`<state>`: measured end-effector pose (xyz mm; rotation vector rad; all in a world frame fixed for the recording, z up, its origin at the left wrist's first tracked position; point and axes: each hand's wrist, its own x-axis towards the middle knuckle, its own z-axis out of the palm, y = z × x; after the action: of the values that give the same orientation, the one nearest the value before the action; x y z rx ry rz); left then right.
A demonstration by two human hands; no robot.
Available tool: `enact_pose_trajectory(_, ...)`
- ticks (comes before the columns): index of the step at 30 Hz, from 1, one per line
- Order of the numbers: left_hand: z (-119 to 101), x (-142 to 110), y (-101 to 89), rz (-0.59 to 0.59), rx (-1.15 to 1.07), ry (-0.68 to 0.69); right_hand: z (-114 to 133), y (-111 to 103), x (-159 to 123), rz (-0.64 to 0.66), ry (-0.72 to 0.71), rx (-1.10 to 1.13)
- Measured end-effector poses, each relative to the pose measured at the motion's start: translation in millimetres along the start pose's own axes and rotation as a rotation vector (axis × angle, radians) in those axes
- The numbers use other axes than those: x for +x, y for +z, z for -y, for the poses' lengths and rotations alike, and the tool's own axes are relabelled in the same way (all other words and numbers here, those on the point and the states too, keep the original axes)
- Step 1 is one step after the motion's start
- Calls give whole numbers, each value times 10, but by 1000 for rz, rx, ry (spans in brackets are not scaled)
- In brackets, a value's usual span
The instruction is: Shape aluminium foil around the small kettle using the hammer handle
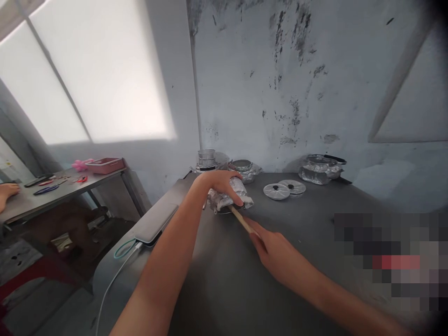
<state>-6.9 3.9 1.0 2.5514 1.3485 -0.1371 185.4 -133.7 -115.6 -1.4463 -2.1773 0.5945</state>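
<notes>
Near the middle of the dark tabletop [241, 280] is a foil-covered pot or pan [238, 186], apparently tilted. My left hand [224, 181] grips it from above, thumb toward me and fingers over the far side. In my right hand [266, 240] is a light wooden stick [241, 218], held like a handle. Its far end meets the near, lower edge of the foil-covered piece; whatever tip it has is hidden there.
Behind stand a perforated metal pot [206, 160] and a foil-wrapped pan [245, 173]. Two round lids [276, 192] and another foil-wrapped pan [319, 172] lie right. A power bank [157, 225] with cable is left. A side table holds a pink tray [107, 166]; another person's hand [9, 190] rests there.
</notes>
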Motion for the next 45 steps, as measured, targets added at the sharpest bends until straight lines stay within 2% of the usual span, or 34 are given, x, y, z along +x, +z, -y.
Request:
enact_pose_trajectory(6, 3, -5, -7, 6, -16, 19, 26, -17, -3, -58, 4, 40)
enact_pose_trajectory(12, 13, -3, -3, -10, -5, 6, 12, -9, 3, -13, -35, 32)
enact_pose_trajectory(19, 11, -9, -4, -7, -10, 14, 47, -5, 9, -52, -13, 36)
enact_pose_trajectory(26, 7, -3, -5, -7, 8, 25, 35, -16, 5, -13, -46, 27)
enact_pose_trajectory(32, -4, -3, -11, 8, 1, 36, 51, -23, 17, -48, -7, 22)
enact_pose_trajectory(38, -33, -27, -17, 17, -2, 13, 4, -17, 27, 3, -6, -22)
enact_pose_trajectory(41, -31, -30, -15, 11, -11, 15, 26, -35, 14, -37, -7, 20)
enact_pose_trajectory(45, -1, -15, -6, -1, -20, 33, 38, -22, -16, -76, 71, 18)
